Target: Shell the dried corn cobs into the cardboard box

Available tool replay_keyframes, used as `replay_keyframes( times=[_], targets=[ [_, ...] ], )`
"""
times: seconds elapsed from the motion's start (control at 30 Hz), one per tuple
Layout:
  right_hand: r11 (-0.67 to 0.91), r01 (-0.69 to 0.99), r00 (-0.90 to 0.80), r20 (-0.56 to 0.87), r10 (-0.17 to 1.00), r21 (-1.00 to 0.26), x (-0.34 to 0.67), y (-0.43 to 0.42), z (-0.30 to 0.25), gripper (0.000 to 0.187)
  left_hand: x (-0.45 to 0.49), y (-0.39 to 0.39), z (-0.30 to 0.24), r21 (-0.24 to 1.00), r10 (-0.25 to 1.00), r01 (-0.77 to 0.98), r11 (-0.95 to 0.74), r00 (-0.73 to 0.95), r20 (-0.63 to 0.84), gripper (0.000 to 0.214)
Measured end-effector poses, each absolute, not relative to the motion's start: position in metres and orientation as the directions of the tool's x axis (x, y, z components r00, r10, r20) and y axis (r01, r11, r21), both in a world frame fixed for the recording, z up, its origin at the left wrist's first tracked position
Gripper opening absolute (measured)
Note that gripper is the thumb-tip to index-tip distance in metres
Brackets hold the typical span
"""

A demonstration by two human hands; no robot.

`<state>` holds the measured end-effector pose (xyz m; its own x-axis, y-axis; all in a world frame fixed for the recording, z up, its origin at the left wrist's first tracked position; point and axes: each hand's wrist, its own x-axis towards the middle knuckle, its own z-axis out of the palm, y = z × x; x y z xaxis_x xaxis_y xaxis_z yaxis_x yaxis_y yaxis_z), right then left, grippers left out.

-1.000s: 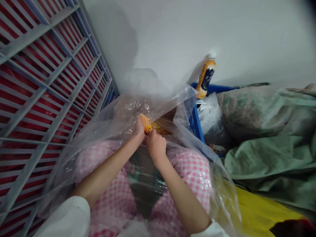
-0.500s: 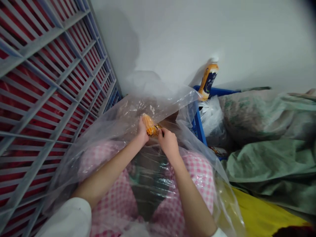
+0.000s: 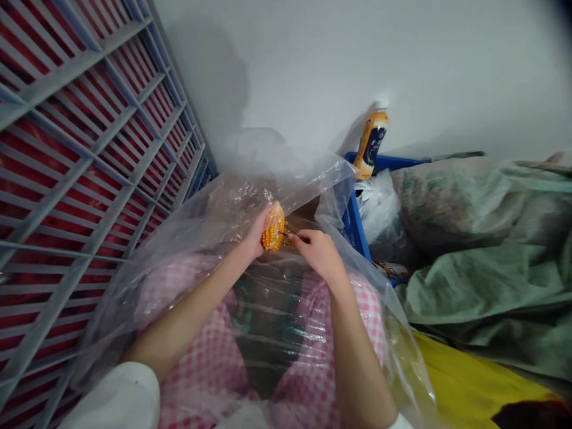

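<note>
An ear of corn [image 3: 273, 231] is held upright over a clear plastic bag [image 3: 187, 229] spread across the lap. My left hand [image 3: 258, 231] is wrapped around its left side. Orange kernels cover the lower part, while a paler patch shows near the top. My right hand [image 3: 315, 245] is closed in a pinch on a thin dark tool [image 3: 288, 235], whose tip is at the ear's right side. Its exact kind is too small to tell. Behind the tool, a patch of yellow kernels shows, partly hidden by the hands.
A slatted plastic crate [image 3: 84, 167] with red contents rises at the left. On the right, a blue crate [image 3: 356, 217] holds a white plastic bag [image 3: 379, 205], with an orange bottle [image 3: 372, 143] at its corner. Woven sacks [image 3: 482, 283] and yellow material [image 3: 465, 375] lie further right.
The ear has turned more upright, showing more kernels towards me. My right hand has shifted right and slightly back from the ear, uncovering the thin dark tool. The view has shifted slightly.
</note>
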<state>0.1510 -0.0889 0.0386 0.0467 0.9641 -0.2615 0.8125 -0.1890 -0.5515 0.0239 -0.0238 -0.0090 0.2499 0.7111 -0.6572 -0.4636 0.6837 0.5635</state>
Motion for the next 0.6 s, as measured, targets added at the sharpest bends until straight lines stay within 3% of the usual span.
replay_keyframes(
  times=[0.17,0.3,0.6],
  targets=[
    [-0.184,0.790,0.043,-0.247,0.968,-0.584,0.158,-0.091,0.043,0.034,0.023,-0.026,-0.005,0.559,0.704,-0.436,0.706,0.341,-0.623,0.038],
    [-0.174,0.780,0.035,-0.236,0.971,-0.601,0.168,-0.091,0.044,0.033,0.022,-0.026,-0.003,0.567,0.674,-0.376,0.733,0.296,-0.676,0.037],
    [-0.149,0.822,0.025,-0.226,0.974,-0.550,0.163,-0.092,0.044,0.026,0.021,-0.027,-0.002,0.610,0.644,-0.218,0.762,0.352,-0.679,0.047]
  ],
)
